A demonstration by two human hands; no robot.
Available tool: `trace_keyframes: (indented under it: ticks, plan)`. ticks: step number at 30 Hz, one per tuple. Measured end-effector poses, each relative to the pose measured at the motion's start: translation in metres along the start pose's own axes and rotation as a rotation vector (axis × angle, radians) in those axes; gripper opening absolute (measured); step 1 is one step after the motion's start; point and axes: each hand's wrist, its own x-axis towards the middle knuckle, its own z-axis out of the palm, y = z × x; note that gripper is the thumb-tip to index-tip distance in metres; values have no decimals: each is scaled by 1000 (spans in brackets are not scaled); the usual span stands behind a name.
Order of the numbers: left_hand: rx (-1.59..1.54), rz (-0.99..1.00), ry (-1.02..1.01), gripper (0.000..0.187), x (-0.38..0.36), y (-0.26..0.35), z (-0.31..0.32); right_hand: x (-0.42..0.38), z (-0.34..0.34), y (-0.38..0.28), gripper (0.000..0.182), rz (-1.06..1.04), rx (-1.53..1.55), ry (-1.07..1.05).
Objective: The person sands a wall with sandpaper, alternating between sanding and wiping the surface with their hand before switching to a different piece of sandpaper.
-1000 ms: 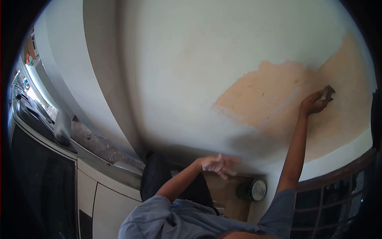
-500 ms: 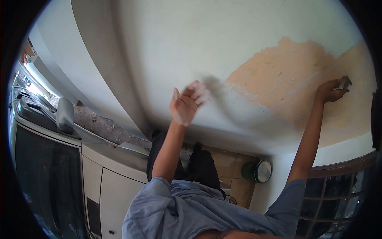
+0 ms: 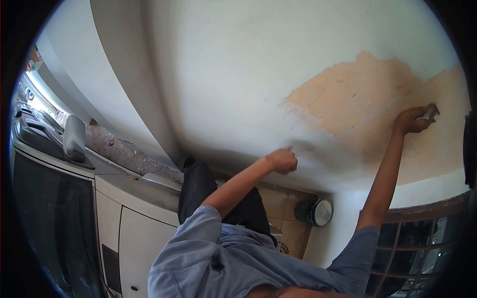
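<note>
My right hand [image 3: 410,120] is raised to the wall and shut on a small flat scraper [image 3: 429,112], whose edge is pressed to the orange bare patch [image 3: 362,99] where the white paint is gone. My left hand [image 3: 282,161] is curled into a fist with its knuckles on or just off the white painted wall [image 3: 238,74], below and left of the patch's lower edge. Nothing shows inside the left hand. Both arms are bare below the blue shirt sleeves [image 3: 198,248].
A white vehicle [image 3: 124,218] with a dark window and a side mirror [image 3: 74,138] stands at the left. A round green container with a pale lid [image 3: 314,212] sits on the tiled floor. A dark-framed window grille [image 3: 422,238] is at the lower right.
My left hand rose open toward the wall, then dropped and closed into a fist by the wall. My right hand stayed on the orange patch with the scraper.
</note>
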Motion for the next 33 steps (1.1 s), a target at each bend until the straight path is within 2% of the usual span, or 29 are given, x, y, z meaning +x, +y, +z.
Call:
trace_keyframes:
  ticks: [1,2,4,5,6,7,8,10,11,13,15,16,17,18,20,22,24,25,26,28,29,31,32,33]
  plan:
    - [-265,-66,242,28,-19,18,3,0,-1,0,36,-2,-25,-4]
    - [-270,-71,251,28,-25,17,1,3,-1,4,36,-7,-15,-8]
    - [-362,36,1110,33,-43,16,-8,2,0,12,36,-110,-76,-13]
    - [-302,20,1392,37,-53,5,-20,-2,1,11,36,-106,-82,-28]
    - [-174,-54,1613,41,-76,-5,-47,-3,1,-1,36,-10,-21,-8]
    - [-18,-332,1858,44,-86,-16,-57,-4,0,-7,36,86,39,20]
    - [28,-593,1977,52,-102,-28,-74,-5,-1,-7,36,86,33,19]
    - [-233,-892,2002,72,-124,-49,-98,0,0,-8,36,56,-59,4]
    - [-228,-882,2003,72,-113,-59,-101,1,0,-7,36,57,-62,12]
    - [-118,-916,1875,83,-66,-74,-90,1,0,-6,37,-4,-34,12]
    - [150,-774,1613,94,-27,-41,-61,1,0,3,37,-52,-64,8]
    - [64,-692,1187,92,-23,-13,-46,2,0,8,37,-101,-87,6]
    - [181,-398,930,89,-15,-2,-20,2,1,12,37,-100,-81,10]
    - [141,-113,717,77,-8,1,9,2,1,16,37,-96,-72,16]
    - [-58,21,97,63,-11,7,17,3,4,11,38,-97,-43,25]
    - [-643,-59,493,47,-34,16,21,1,3,2,39,-39,-58,66]
    - [-540,-118,1254,44,-61,-3,14,1,1,2,39,-10,-99,6]
    - [-511,-260,1554,42,-74,-13,6,0,1,0,39,55,-96,6]
    - [-503,-451,1766,43,-86,-26,3,-1,1,1,39,120,-93,14]
    - [-347,-1071,1942,56,-106,-46,2,-3,2,7,39,72,-145,15]
    - [-346,-1065,1942,56,-102,-52,2,-2,2,9,39,21,-187,22]
    - [-455,-1021,1806,77,-87,-73,19,1,3,11,39,31,-145,13]
    - [-275,-1024,1622,91,-61,-79,41,0,2,12,39,41,-105,-9]
    - [-112,-952,1509,95,-35,-75,62,0,1,10,39,44,-108,-12]
